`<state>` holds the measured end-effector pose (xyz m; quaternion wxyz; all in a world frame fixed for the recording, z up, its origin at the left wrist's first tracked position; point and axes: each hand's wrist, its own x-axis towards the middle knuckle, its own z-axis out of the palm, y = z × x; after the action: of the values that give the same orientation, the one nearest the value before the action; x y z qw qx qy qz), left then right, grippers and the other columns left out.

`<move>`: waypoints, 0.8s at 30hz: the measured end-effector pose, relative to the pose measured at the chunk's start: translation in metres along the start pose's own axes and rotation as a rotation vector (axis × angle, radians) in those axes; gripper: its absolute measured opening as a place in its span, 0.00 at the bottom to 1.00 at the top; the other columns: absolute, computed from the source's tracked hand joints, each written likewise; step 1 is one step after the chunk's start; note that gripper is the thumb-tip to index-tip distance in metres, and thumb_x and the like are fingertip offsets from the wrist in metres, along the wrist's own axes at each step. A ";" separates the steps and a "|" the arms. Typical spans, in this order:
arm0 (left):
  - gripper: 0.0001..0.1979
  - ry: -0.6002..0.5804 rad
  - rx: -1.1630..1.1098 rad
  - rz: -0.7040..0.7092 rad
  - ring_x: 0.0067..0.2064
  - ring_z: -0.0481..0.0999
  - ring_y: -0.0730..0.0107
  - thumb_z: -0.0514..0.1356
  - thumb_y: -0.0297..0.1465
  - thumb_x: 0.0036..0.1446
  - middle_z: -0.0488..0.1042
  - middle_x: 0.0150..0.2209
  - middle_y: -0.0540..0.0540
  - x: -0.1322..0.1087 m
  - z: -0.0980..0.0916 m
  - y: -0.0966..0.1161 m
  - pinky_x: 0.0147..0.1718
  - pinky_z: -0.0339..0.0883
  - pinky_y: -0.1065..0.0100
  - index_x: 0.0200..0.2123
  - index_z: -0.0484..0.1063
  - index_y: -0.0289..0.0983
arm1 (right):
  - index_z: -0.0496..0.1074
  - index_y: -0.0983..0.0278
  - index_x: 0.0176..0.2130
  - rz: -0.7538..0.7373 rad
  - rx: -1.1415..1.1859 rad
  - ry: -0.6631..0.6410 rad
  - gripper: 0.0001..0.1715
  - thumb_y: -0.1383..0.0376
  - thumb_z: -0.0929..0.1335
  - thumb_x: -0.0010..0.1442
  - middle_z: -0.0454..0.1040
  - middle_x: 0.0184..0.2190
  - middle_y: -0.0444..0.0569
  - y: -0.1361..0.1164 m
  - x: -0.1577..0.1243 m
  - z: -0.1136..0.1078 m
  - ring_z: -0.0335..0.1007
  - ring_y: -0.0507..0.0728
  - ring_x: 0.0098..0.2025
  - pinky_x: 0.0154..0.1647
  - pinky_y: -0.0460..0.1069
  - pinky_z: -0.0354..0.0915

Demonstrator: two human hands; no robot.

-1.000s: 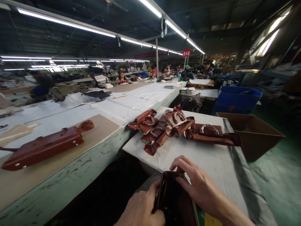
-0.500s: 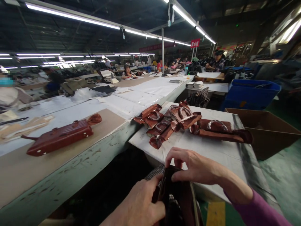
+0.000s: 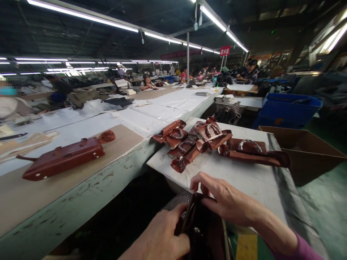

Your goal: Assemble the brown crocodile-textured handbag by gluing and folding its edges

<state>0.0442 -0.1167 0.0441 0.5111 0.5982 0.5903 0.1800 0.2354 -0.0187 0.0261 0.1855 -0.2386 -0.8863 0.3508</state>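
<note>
A dark brown bag (image 3: 208, 224) with its mouth open upward is at the lower middle, between both hands. My left hand (image 3: 165, 231) grips its left edge, thumb and fingers closed over the rim. Across the far end of the mouth, my right hand (image 3: 222, 196) pinches the top rim with curled fingers. The bag's inside is dark, and its lower part runs out of view. Beyond my hands, several reddish-brown handbag pieces with plastic-wrapped handles (image 3: 211, 130) lie in a pile on the white side table (image 3: 244, 180).
To the left, a finished-looking brown handbag (image 3: 67, 157) lies on brown board on the long table (image 3: 108, 177). A cardboard box (image 3: 303, 151) and a blue bin (image 3: 287, 110) stand at the right. Several people work farther back, one person (image 3: 11, 104) at the left edge.
My right hand has shifted slightly down and to the right along the bag's rim. The left hand keeps its grip. The view has moved a little.
</note>
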 end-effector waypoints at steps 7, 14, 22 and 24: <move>0.17 0.000 -0.047 0.020 0.38 0.74 0.63 0.60 0.28 0.52 0.78 0.36 0.53 0.002 -0.003 -0.012 0.34 0.64 0.71 0.46 0.76 0.40 | 0.74 0.62 0.36 -0.027 0.033 -0.007 0.13 0.79 0.67 0.58 0.71 0.38 0.44 0.002 0.003 -0.002 0.70 0.51 0.38 0.41 0.45 0.63; 0.33 -0.200 -0.410 0.014 0.48 0.74 0.58 0.66 0.26 0.47 0.77 0.45 0.49 0.001 -0.012 -0.011 0.46 0.67 0.63 0.59 0.67 0.38 | 0.73 0.64 0.32 -0.036 0.136 0.083 0.06 0.74 0.70 0.59 0.73 0.48 0.47 0.010 0.006 0.004 0.71 0.52 0.45 0.46 0.47 0.65; 0.31 -0.076 -0.472 -0.021 0.53 0.72 0.56 0.65 0.28 0.50 0.75 0.48 0.47 -0.016 -0.003 -0.027 0.52 0.64 0.60 0.58 0.65 0.39 | 0.73 0.65 0.29 0.118 0.347 0.036 0.04 0.73 0.70 0.55 0.78 0.39 0.46 0.010 0.014 0.012 0.73 0.53 0.36 0.40 0.47 0.68; 0.27 -0.048 -0.422 -0.076 0.49 0.73 0.57 0.64 0.29 0.49 0.75 0.44 0.48 -0.020 -0.002 -0.029 0.47 0.66 0.60 0.54 0.68 0.39 | 0.72 0.65 0.29 0.132 0.324 0.054 0.04 0.73 0.70 0.55 0.79 0.38 0.45 0.008 0.015 0.015 0.74 0.53 0.36 0.40 0.48 0.67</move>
<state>0.0226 -0.1399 0.0294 0.6455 0.4592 0.5494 0.2657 0.2182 -0.0134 0.0125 0.2219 -0.2725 -0.7953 0.4940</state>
